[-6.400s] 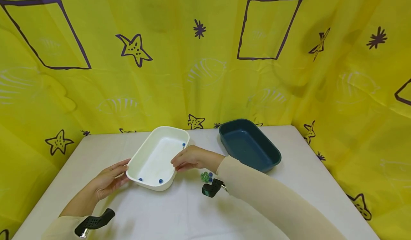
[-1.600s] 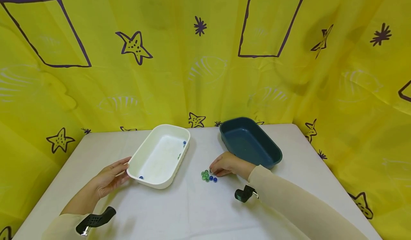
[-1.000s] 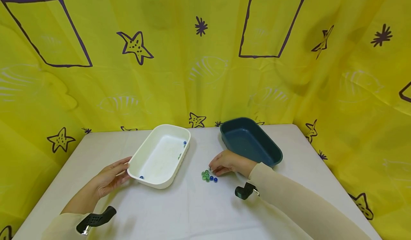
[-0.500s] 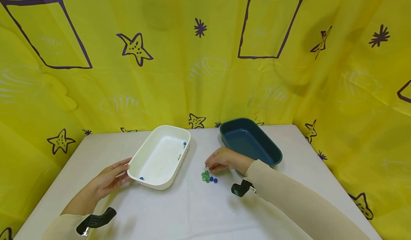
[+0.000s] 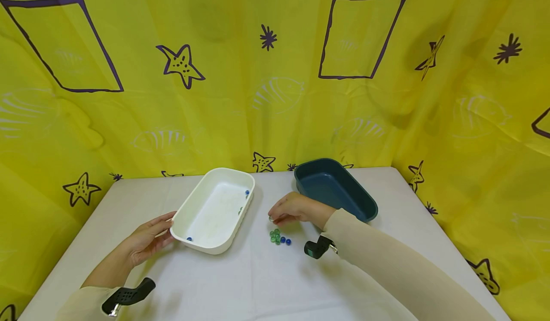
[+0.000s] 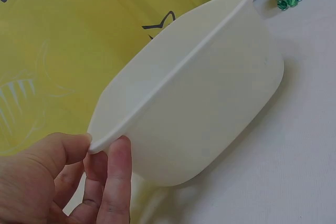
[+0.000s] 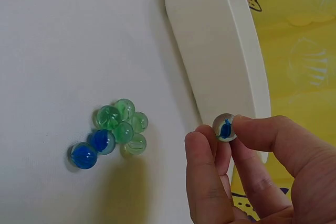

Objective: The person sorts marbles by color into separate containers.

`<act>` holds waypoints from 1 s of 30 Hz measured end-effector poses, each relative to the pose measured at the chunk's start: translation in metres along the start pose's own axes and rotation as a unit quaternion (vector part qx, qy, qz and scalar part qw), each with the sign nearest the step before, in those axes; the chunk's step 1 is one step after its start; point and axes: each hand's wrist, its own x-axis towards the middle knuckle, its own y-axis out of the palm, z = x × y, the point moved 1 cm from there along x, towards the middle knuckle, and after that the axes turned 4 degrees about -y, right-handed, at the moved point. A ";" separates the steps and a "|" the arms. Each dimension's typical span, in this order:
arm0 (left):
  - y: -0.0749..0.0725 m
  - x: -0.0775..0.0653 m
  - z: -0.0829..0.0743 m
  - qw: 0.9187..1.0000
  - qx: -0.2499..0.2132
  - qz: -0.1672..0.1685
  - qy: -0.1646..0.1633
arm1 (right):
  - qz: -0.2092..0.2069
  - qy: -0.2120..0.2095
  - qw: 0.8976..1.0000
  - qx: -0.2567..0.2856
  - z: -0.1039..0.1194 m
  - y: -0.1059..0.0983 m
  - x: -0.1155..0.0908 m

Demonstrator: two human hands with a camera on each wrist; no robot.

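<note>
My left hand (image 5: 146, 240) grips the near-left rim of a white plastic basin (image 5: 208, 216), thumb against fingers, as the left wrist view shows closely. Inside the basin lie a blue marble (image 5: 189, 239) near the front wall, another blue marble (image 5: 247, 192) at the right wall and a greenish marble (image 5: 240, 210), partly hidden. Between finger and thumb, my right hand (image 5: 298, 207) pinches a clear marble with a blue swirl (image 7: 224, 128), held above the table right of the basin. Just in front of that hand sits a cluster of green marbles (image 7: 108, 116) with two blue marbles (image 7: 84, 156) beside it.
A dark teal basin (image 5: 331, 192) stands at the back right, partly behind my right forearm; no marbles show in its visible part. White cloth (image 5: 258, 283) covers the table. A yellow patterned curtain (image 5: 223, 111) hangs behind and at both sides.
Earlier my right hand was at the white basin's right rim, then moved to the marble cluster. Now it has lifted a marble and shifted left toward the basin. My left hand has stayed put.
</note>
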 end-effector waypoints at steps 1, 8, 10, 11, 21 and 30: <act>0.000 0.000 0.000 1.000 0.001 -0.001 0.000 | 0.003 -0.001 1.000 0.003 0.001 0.001 0.000; 0.000 -0.001 0.000 1.000 0.002 0.000 0.000 | 0.012 0.004 1.000 -0.004 0.006 0.005 0.003; 0.000 -0.001 0.000 1.000 0.003 -0.001 -0.001 | 0.013 0.005 1.000 -0.006 0.008 0.006 0.004; 0.000 -0.001 0.000 1.000 0.005 -0.002 -0.001 | 0.014 0.006 1.000 -0.005 0.009 0.007 0.004; 0.002 -0.002 -0.001 1.000 0.012 -0.007 -0.003 | 0.021 0.006 1.000 0.021 0.019 0.015 0.008; 0.002 -0.002 -0.001 1.000 0.011 -0.011 -0.004 | 0.029 -0.001 0.999 0.043 0.030 0.022 0.005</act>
